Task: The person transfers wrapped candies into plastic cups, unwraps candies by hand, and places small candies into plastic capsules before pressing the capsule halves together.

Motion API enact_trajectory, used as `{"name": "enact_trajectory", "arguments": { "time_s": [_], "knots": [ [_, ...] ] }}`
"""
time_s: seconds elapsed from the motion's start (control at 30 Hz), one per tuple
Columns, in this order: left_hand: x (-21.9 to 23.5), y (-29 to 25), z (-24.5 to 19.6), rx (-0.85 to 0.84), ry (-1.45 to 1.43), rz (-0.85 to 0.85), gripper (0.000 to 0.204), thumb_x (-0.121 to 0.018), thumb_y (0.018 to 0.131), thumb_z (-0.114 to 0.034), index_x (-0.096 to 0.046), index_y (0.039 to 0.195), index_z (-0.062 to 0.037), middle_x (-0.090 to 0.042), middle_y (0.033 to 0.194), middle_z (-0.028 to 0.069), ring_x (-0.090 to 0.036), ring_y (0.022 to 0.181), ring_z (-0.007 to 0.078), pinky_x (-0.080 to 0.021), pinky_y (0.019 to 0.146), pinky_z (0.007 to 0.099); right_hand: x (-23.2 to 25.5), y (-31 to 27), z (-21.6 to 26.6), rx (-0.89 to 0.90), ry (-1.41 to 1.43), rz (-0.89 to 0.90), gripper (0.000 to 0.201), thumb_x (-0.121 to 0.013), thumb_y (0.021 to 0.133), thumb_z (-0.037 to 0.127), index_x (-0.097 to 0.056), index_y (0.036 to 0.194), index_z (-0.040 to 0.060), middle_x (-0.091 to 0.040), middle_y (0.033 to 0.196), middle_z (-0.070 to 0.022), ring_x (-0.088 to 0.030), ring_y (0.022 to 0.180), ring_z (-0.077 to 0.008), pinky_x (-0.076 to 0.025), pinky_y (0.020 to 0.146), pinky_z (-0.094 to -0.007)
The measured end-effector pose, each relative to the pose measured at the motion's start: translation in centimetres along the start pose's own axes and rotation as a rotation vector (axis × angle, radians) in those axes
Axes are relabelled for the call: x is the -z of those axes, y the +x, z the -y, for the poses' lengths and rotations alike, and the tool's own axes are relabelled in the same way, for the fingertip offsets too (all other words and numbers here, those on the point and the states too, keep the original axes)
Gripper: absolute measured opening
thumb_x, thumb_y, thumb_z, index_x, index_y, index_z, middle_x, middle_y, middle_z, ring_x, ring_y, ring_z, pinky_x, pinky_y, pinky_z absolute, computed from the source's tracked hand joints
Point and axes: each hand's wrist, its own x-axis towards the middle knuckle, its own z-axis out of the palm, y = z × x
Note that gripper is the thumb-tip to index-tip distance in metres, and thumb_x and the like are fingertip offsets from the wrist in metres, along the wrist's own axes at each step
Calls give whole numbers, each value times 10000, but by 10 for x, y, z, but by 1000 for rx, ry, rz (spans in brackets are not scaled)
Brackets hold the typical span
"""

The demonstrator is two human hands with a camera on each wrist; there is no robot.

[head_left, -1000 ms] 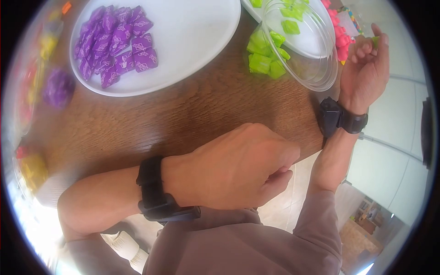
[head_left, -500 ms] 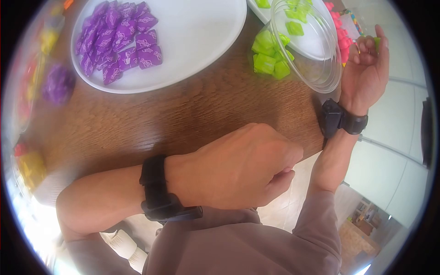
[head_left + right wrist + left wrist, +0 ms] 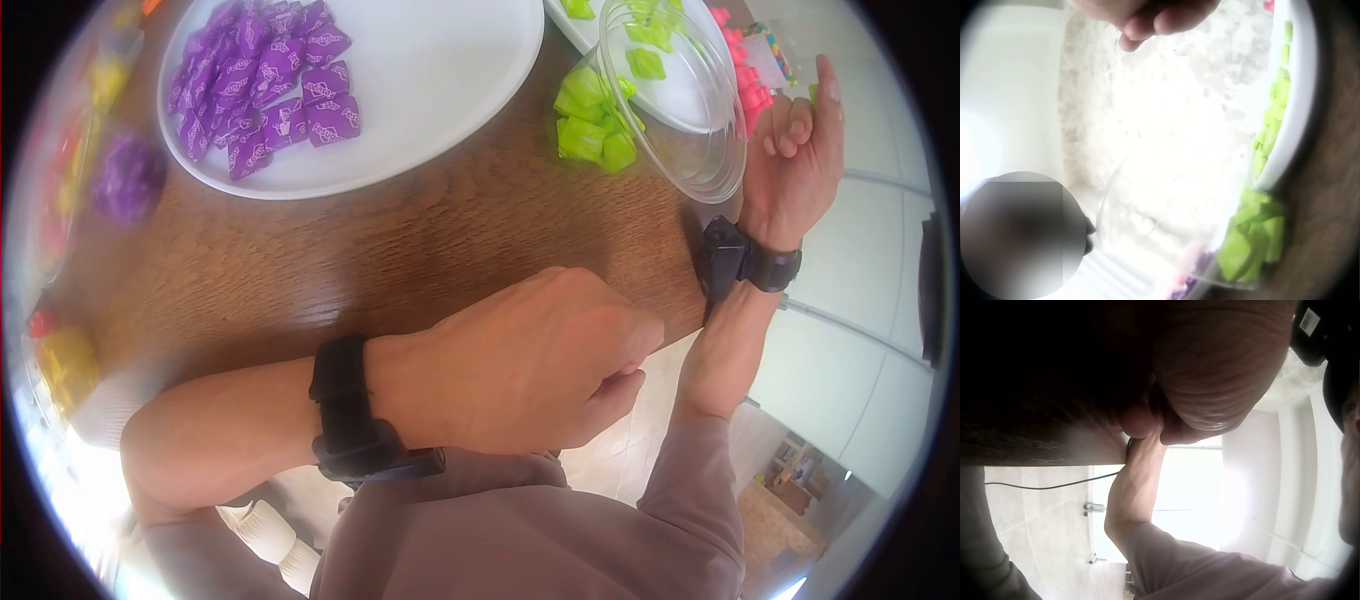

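I have my left hand (image 3: 530,370) at the near edge of the wooden table (image 3: 400,245), back upward, fingers folded into a loose fist with nothing seen in it; I suppose it is parked there simply to be out of the way, though I cannot tell whether it bears on the wood; my right hand (image 3: 797,165) is off to the far right, palm turned up, several fingers curled in and one digit straight, perhaps so it can work past the clear tub (image 3: 697,187); a green sliver (image 3: 813,92) shows by those fingers, but I cannot tell whether I am pinching it.

The tub is tilted, its rim toward my right hand, probably to bring its contents within reach; the green packets (image 3: 595,125) sit bunched at its left end, so they lie left of my right fingers, with the rim between; more green pieces (image 3: 1272,122) lie on the far right plate (image 3: 1304,81), just beyond the tub; the purple packets (image 3: 265,85) are heaped on the left of the big oval plate (image 3: 445,110), apparently kept separate by colour, well apart from either hand.
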Motion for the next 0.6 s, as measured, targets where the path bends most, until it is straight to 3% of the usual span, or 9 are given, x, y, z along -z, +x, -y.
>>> {"name": "enact_trajectory", "arguments": {
  "time_s": [0.13,0.2,0.33,0.4,0.6],
  "knots": [
    [-1,-1,1,-16,-9,-19,256,-695,851,-45,-471,727,-36,-513,632,108,-520,543,332,-398,497,414,4,0,0,-16,30,30,423,-611,1054,207,-562,1358,-83,-463,597,30,-381,505,-60,-320,477,-223],
    [0,0,0,-4,1,-3,259,-696,850,-44,-470,724,-36,-512,630,107,-520,542,332,-397,497,415,6,-1,0,-28,34,135,425,-629,1046,213,-568,1356,-70,-477,595,33,-391,500,-58,-332,475,-219],
    [-2,-2,1,-24,2,-26,261,-695,849,-43,-468,722,-35,-511,629,107,-519,542,332,-396,496,416,5,0,-1,-42,41,129,420,-642,1039,219,-572,1358,-46,-491,605,37,-406,506,-55,-344,475,-216],
    [-2,-2,2,-7,3,-13,263,-694,850,-43,-465,720,-35,-508,628,109,-517,540,333,-394,496,416,3,1,-1,-88,72,25,419,-639,1040,210,-555,1374,-29,-505,619,40,-425,526,-50,-350,485,-206],
    [-1,-3,1,-9,13,-10,264,-691,851,-41,-463,719,-35,-504,621,107,-513,533,330,-391,494,416,15,4,-2,-171,229,109,426,-628,1044,191,-519,1411,4,-552,675,33,-470,573,-45,-378,524,-188]
  ]
}}
